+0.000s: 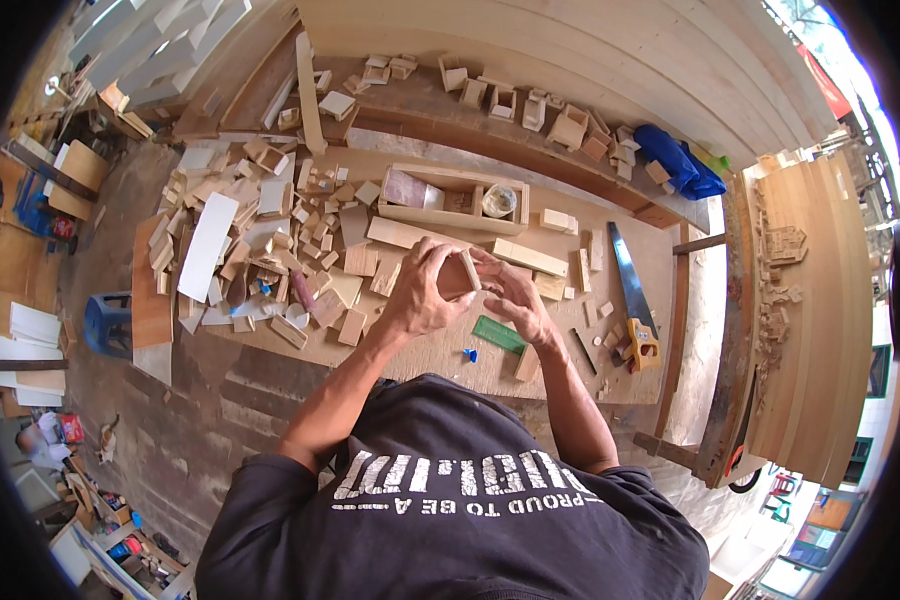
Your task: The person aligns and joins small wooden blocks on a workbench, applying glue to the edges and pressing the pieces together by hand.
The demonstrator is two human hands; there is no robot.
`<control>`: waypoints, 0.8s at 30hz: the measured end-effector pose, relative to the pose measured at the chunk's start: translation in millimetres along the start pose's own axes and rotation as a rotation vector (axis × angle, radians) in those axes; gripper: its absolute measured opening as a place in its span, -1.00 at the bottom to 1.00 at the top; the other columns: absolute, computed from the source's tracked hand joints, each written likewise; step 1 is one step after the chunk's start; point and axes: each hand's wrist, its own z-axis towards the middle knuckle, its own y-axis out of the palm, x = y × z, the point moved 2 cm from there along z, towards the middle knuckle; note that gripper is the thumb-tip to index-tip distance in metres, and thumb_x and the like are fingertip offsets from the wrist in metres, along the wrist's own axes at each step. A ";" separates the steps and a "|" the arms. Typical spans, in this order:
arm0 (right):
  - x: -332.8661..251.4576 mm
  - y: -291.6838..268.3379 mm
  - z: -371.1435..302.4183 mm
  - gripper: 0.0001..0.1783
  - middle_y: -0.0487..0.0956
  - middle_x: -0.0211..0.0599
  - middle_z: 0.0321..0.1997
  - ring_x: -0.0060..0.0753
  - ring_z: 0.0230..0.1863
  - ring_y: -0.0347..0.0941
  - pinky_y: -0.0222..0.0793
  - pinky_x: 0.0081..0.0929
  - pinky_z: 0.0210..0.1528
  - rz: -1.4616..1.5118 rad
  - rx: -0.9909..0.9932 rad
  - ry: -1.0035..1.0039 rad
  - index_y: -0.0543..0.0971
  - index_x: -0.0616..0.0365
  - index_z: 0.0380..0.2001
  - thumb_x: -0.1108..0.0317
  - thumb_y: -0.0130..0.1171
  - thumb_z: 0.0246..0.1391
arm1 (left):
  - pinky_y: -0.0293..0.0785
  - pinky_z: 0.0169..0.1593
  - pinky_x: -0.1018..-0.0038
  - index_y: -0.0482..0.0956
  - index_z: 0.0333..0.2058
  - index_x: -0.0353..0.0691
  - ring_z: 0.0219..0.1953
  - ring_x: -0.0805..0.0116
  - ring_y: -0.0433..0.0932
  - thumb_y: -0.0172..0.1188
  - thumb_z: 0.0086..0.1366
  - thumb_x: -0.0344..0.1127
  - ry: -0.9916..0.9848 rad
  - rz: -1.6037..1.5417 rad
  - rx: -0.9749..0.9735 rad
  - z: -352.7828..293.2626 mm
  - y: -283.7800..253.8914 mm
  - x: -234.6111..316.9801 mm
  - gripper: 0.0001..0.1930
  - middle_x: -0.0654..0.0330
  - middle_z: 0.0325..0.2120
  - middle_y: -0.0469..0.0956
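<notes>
Above the middle of the workbench, my left hand (422,292) and my right hand (516,302) are both closed around a small wooden box-like piece (456,278). It is tilted, and my fingers hide part of it. A flat green block (498,334) lies under my right hand, with a small blue object (469,355) nearby. Just beyond my hands is a long wooden tray (425,215) with compartments, one holding a round container (499,201). Wooden strips (530,257) lie to the right of the tray.
Many wood offcuts (260,240) are heaped on the bench's left side. A handsaw (624,268) with a yellow handle lies at the right, beside a thin dark stick (584,352). Small wooden boxes (533,108) line the back ledge, near a blue bag (678,165). A blue stool (108,324) stands left.
</notes>
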 end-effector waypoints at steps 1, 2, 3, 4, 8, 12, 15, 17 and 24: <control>10.8 -6.8 0.7 -0.47 0.38 -0.04 0.31 -0.19 0.36 0.24 0.07 -0.19 0.40 -0.023 0.025 0.052 0.41 0.24 0.12 0.27 0.26 0.13 | 0.43 0.07 0.18 0.49 -0.04 -0.29 -0.04 0.03 0.49 0.46 -0.10 -0.26 0.001 0.063 -0.008 -1.1 5.5 -6.1 -0.40 0.05 -0.13 0.47; 11.4 -3.8 3.3 -0.46 0.40 -0.06 0.28 -0.20 0.35 0.26 0.09 -0.21 0.39 -0.042 0.040 0.109 0.40 0.24 0.14 0.26 0.25 0.14 | 0.42 0.08 0.16 0.47 -0.03 -0.29 -0.03 0.01 0.47 0.46 -0.10 -0.24 -0.008 0.131 -0.013 -5.8 9.8 -13.9 -0.38 0.04 -0.11 0.46; 12.2 1.5 3.5 -0.46 0.49 -0.08 0.19 -0.22 0.26 0.36 0.21 -0.26 0.32 0.050 0.043 0.187 0.39 0.26 0.16 0.28 0.22 0.16 | 0.37 0.11 0.14 0.46 -0.01 -0.25 0.02 0.02 0.44 0.45 -0.10 -0.23 -0.032 0.124 -0.068 -8.9 16.7 -24.8 -0.37 0.06 -0.08 0.44; 18.2 3.1 4.4 -0.46 0.49 -0.07 0.18 -0.22 0.25 0.37 0.23 -0.27 0.31 -0.049 0.060 0.223 0.39 0.27 0.16 0.28 0.22 0.16 | 0.37 0.11 0.14 0.47 -0.02 -0.24 0.02 0.03 0.44 0.45 -0.09 -0.22 -0.018 0.152 -0.098 -12.3 27.4 -37.3 -0.38 0.07 -0.09 0.44; 109.9 -12.9 1.8 -0.48 0.56 -0.04 0.08 -0.26 0.10 0.50 0.41 -0.35 0.14 -0.277 0.127 0.306 0.40 0.32 0.13 0.26 0.24 0.19 | 0.35 0.08 0.14 0.48 -0.07 -0.18 0.00 0.06 0.43 0.46 -0.08 -0.18 -0.007 0.215 -0.214 -35.3 80.5 -90.7 -0.43 0.12 -0.12 0.45; 163.3 -15.8 -1.1 -0.52 0.60 0.05 0.01 -0.25 -0.01 0.58 0.52 -0.40 -0.01 -0.539 0.176 0.257 0.42 0.35 0.10 0.32 0.22 0.18 | 0.36 0.07 0.15 0.48 -0.07 -0.16 -0.01 0.06 0.42 0.50 -0.09 -0.16 -0.114 0.275 -0.245 -58.4 115.0 -125.8 -0.41 0.15 -0.12 0.45; 167.7 -8.2 -1.3 -0.49 0.60 0.09 0.01 -0.15 -0.04 0.61 0.54 -0.34 -0.05 -0.648 0.192 0.300 0.42 0.35 0.11 0.36 0.22 0.12 | 0.37 0.09 0.15 0.47 0.01 -0.19 0.03 0.09 0.42 0.48 -0.04 -0.16 -0.154 0.278 -0.188 -75.1 125.7 -136.3 -0.37 0.12 -0.08 0.46; 159.2 -7.0 -6.0 -0.47 0.59 0.05 0.03 -0.16 -0.04 0.61 0.55 -0.34 -0.06 -0.642 0.159 0.290 0.42 0.33 0.13 0.36 0.23 0.10 | 0.38 0.08 0.14 0.45 0.06 -0.24 0.03 0.13 0.42 0.47 0.00 -0.15 -0.110 0.250 -0.059 -87.0 126.0 -147.1 -0.34 0.12 -0.09 0.47; 137.5 -20.1 -13.2 -0.36 0.57 -0.03 0.10 -0.20 -0.06 0.62 0.55 -0.36 -0.08 -0.537 0.154 0.371 0.39 0.28 0.20 0.34 0.30 0.05 | 0.59 -0.29 0.40 0.55 -0.07 -0.41 -0.37 0.27 0.67 0.34 0.18 -0.27 -0.901 -0.180 -0.088 -118.7 90.4 -163.0 -0.60 0.06 -0.36 0.66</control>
